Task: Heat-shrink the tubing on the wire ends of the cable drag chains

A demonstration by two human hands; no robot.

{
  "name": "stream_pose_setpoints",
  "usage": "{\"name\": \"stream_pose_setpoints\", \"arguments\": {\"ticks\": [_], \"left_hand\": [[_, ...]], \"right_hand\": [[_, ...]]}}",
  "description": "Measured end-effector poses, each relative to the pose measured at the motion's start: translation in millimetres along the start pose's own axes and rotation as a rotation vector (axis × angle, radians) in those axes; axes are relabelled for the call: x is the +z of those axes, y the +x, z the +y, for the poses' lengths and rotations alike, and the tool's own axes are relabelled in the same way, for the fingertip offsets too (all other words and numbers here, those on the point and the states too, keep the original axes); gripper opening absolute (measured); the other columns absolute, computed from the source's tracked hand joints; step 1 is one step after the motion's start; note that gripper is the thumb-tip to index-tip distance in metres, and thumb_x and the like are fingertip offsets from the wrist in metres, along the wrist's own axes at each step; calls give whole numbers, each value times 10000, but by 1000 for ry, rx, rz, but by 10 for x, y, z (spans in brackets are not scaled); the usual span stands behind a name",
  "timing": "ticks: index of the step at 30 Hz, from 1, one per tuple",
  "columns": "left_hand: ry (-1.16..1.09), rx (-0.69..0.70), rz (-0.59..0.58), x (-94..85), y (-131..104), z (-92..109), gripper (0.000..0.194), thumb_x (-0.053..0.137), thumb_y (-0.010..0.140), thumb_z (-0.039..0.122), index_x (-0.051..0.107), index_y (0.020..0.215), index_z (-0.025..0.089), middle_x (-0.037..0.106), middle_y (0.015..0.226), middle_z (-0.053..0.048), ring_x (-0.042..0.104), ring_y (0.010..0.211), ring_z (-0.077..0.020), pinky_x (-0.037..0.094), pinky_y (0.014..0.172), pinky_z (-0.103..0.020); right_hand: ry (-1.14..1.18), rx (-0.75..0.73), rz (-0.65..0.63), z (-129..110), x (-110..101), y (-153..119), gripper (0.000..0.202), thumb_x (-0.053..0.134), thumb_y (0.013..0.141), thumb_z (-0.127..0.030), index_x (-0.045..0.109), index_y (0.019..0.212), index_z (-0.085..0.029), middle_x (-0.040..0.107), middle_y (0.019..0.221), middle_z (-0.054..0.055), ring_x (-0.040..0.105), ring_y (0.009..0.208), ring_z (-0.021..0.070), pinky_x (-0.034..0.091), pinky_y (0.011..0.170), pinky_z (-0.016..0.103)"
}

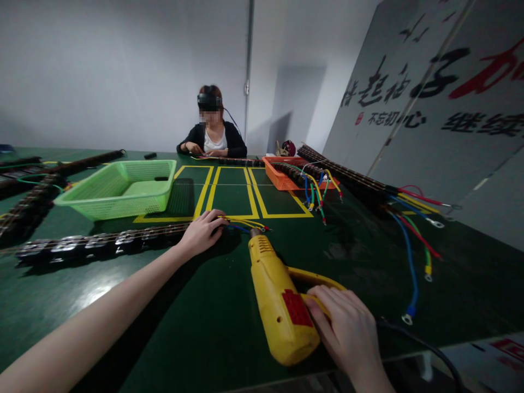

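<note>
My right hand (347, 322) is wrapped round the handle of a yellow heat gun (270, 295) with a red label, which lies on its side above the green table. Its metal nozzle points away from me, close to the ends of several thin wires (245, 221), yellow and blue with small red tips. My left hand (203, 232) is closed round these wires where they leave a long dark segmented chain (118, 243). That chain stretches left across the table.
A green basket (123, 191) stands at the left, near more dark chains (30, 210). An orange basket (280, 177) holds chains with coloured wires. Further wired chains (347, 169) lie at the right. Across the table sits a person (215, 136). A black cord (426, 344) runs at the lower right.
</note>
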State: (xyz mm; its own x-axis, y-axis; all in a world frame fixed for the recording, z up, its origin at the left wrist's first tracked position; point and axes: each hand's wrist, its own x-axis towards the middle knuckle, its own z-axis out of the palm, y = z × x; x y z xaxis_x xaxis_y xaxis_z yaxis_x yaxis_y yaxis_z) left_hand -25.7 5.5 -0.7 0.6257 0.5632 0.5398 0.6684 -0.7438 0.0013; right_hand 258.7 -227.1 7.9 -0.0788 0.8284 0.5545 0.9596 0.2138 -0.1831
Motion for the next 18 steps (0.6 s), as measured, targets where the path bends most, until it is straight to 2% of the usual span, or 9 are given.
{"name": "stream_pose_setpoints", "arguments": {"ticks": [3, 6, 9, 12, 15, 18], "left_hand": [[0, -2, 4, 14, 6, -5, 260, 411, 897, 231, 603, 1072, 234, 538, 1214, -70, 528, 1074, -230, 494, 917, -398], [3, -2, -1, 19, 8, -6, 254, 408, 900, 235, 597, 1071, 235, 536, 1215, -68, 533, 1063, -228, 499, 906, -394], [7, 0, -6, 19, 7, -3, 254, 403, 906, 236, 597, 1069, 227, 534, 1221, -74, 529, 1068, -235, 498, 906, -406], [-15, 4, 4, 22, 4, -2, 260, 398, 907, 233, 605, 1064, 224, 530, 1221, -80, 527, 1082, -234, 493, 928, -415], [-45, 7, 19, 29, 2, -6, 264, 405, 899, 230, 608, 1069, 223, 527, 1217, -82, 537, 1082, -227, 492, 941, -412], [-50, 13, 23, 32, -1, -8, 256, 415, 891, 221, 602, 1066, 221, 523, 1206, -83, 542, 1087, -225, 489, 950, -409]], "right_hand": [[43, -21, -40, 16, -33, 8, 389, 320, 987, -432, 644, 902, -234, 705, 895, 23, 628, 829, 186, 406, 742, 310], [62, -80, -82, 36, -89, 22, 411, 315, 981, -480, 642, 1074, -250, 714, 1029, 12, 651, 946, 193, 455, 805, 319], [79, -123, -77, 38, -138, 27, 585, 216, 962, -596, 639, 1149, -237, 719, 1072, 24, 667, 985, 210, 489, 832, 349], [99, -126, -83, 21, -163, 25, 842, 147, 825, -806, 669, 1120, -215, 729, 1033, 63, 690, 935, 255, 528, 784, 392], [73, -112, -146, -23, -166, 29, 973, 379, 626, -924, 621, 1223, -195, 710, 1081, 103, 684, 943, 307, 545, 790, 427], [55, -113, -217, -110, -162, 57, 1172, 674, 482, -818, 398, 1435, -195, 634, 1239, 121, 644, 1038, 335, 524, 880, 454]]}}
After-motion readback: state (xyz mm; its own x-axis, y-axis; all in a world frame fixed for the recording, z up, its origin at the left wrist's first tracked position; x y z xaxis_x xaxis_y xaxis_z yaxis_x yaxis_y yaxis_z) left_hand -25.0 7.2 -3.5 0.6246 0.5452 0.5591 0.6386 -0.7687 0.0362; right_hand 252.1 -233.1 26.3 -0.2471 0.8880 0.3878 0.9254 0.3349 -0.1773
